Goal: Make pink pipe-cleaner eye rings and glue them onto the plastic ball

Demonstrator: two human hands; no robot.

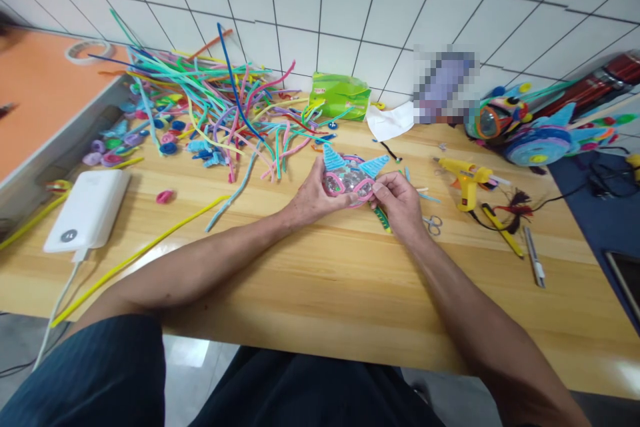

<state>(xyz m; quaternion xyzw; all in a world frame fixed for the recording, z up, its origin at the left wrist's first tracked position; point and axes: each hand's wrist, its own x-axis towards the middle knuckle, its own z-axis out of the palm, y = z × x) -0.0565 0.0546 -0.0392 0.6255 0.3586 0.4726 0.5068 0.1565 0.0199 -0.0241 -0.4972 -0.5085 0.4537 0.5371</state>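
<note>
Between my two hands is a small craft piece (pixel 351 177) with a clear, shiny middle, pink pipe-cleaner edging and two blue triangular ears on top. My left hand (pixel 319 193) grips its left side, the thumb lying along the lower pink edge. At its right edge, the thumb and fingers of my right hand (pixel 397 200) are pinched on the pink trim. A green patterned strip (pixel 381 217) lies on the table beside my right hand, partly hidden by it. Small scissors (pixel 433 224) rest just right of that hand.
Many coloured pipe cleaners (pixel 200 93) are heaped at the back left. A white power bank (pixel 87 210) with a cable sits at left. On the right lie a yellow glue gun (pixel 467 183), a yellow cutter (pixel 503 230) and a grey cutter (pixel 534 257). Finished-looking crafts (pixel 537 140) stand behind.
</note>
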